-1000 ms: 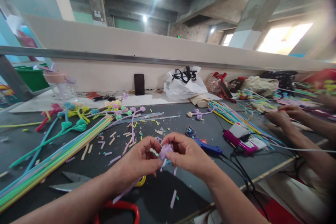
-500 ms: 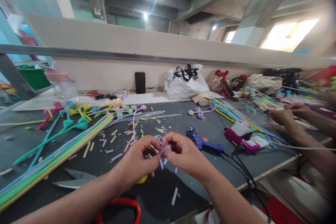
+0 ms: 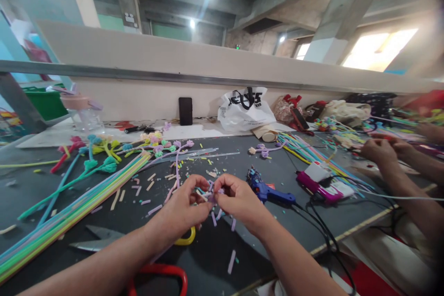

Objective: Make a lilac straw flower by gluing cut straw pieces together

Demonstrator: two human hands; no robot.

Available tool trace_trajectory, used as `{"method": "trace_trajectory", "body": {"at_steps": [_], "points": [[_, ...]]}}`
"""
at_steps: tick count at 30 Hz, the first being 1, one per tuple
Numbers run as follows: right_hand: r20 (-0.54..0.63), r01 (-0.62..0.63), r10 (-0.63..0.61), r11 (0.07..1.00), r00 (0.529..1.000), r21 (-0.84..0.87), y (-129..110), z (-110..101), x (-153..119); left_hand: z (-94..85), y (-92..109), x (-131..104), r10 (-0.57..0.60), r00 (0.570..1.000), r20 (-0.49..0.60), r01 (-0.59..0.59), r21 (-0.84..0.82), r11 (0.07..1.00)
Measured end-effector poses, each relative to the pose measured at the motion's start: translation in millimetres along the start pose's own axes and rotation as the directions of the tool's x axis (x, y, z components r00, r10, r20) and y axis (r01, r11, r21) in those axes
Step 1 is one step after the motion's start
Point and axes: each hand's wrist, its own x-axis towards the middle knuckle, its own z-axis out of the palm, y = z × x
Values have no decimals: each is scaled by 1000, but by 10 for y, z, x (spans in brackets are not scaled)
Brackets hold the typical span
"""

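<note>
My left hand (image 3: 192,203) and my right hand (image 3: 239,201) meet over the dark table, thumbs and fingertips pinched together. Between them is a small light-purple pipe-cleaner flower (image 3: 212,198), partly covered by the fingers. Short cut purple pieces (image 3: 214,218) lie just below the fingertips. Under my left forearm are open scissors, their blades (image 3: 100,238) to the left and a red handle (image 3: 166,268) near the front edge. A yellow loop (image 3: 187,237) shows beneath my left hand. To the right of my hands rests a blue glue gun (image 3: 274,192).
Bundled pastel pipe cleaners (image 3: 86,212) lie at left, behind them finished pipe-cleaner flowers (image 3: 109,164). A magenta power strip (image 3: 317,189) with black cables sits at right. At the back stand a phone (image 3: 185,111) and a white bag (image 3: 246,108). Another person's hands (image 3: 381,150) work at far right.
Both hands stay in nearly the same place, their fingers shifting slightly on the purple flower. More of the yellow loop shows under my left hand. The other person's hands shifted slightly.
</note>
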Motion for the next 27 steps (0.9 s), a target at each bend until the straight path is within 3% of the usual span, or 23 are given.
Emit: {"method": "trace_trajectory", "body": {"at_steps": [6,11,14,18,23,27], "points": [[36,-55,48,970,998,235,-95,-96,-31,39,9,-12,-48,999,-16,48,-13,999],[199,-98,21,916,980,389,-85,-217,-60,-3,-23,-11,-103,993,63,117,-311,943],[124,-27,-26,913,992,406,-86,-290,-55,-43,-34,-5,-152,973,172,217,-477,851],[-28,29,-21,941,999,337,-92,-301,-36,-69,-30,1,-202,947,249,312,-565,764],[-52,-5,22,952,998,306,-115,-218,-50,-62,-65,0,-241,926,290,372,-601,707],[-65,18,-1,965,998,263,-147,-189,-78,-59,-60,-14,-245,920,306,385,-581,717]]}}
